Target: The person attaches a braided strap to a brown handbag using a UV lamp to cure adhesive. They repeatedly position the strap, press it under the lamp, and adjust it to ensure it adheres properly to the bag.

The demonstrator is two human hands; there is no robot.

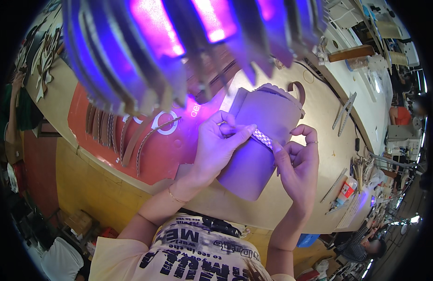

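A short braided strip (262, 138) lies across a smooth brown panel (247, 171) that looks like leather or card, tinted purple by the light. My left hand (221, 143) pinches the strip's left end, thumb pressed on it. At its right end, my right hand (297, 161) holds the strip between thumb and finger, the other fingers curled. Behind, the panel joins a stack of similar pieces with a scalloped edge (279, 90). A curled brown strap (298, 91) stands at the stack's far right corner.
A finned lamp (197, 51) glowing purple hangs over the table's far side. Several brown straps (101, 126) and braided cords lie on a red sheet (153, 161) at left. To the right are metal scissors (344, 110), a glue bottle (344, 191) and a wooden block (351, 53).
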